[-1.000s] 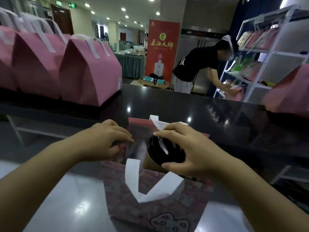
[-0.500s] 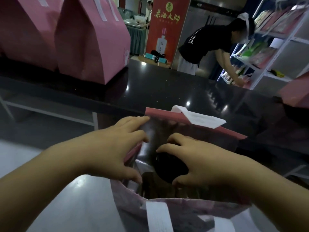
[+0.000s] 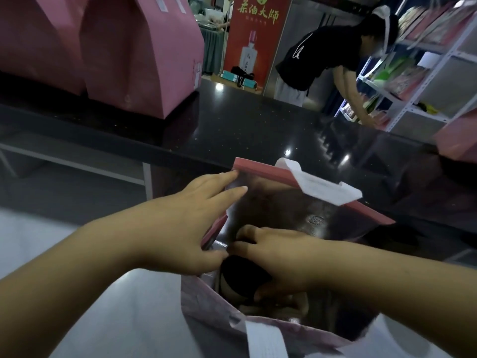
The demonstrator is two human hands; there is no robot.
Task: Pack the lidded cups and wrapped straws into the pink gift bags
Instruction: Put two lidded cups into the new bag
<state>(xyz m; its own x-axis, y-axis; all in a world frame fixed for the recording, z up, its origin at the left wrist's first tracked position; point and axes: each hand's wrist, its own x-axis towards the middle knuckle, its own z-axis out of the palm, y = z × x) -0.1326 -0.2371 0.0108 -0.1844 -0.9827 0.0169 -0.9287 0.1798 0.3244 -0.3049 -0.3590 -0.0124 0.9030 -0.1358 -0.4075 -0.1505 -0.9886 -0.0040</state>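
Observation:
An open pink gift bag point(image 3: 371, 213) with white handles stands in front of me at the counter's near edge. My right hand point(image 3: 281, 257) reaches down inside it and grips a brown cup with a black lid point(image 3: 242, 275), which sits low in the bag. My left hand point(image 3: 185, 226) holds the bag's left wall, thumb inside and fingers spread along the rim. No wrapped straw shows in this view.
Closed pink gift bags point(image 3: 139, 55) stand in a row on the raised black counter point(image 3: 258, 130) at the left; another pink bag point(image 3: 459, 140) is at the right edge. A person in black bends at white shelving point(image 3: 423, 73) behind the counter.
My right hand has lowered the lidded cup from the bag's mouth down into the bag. My left hand has shifted onto the bag's left wall. The view has tilted downward.

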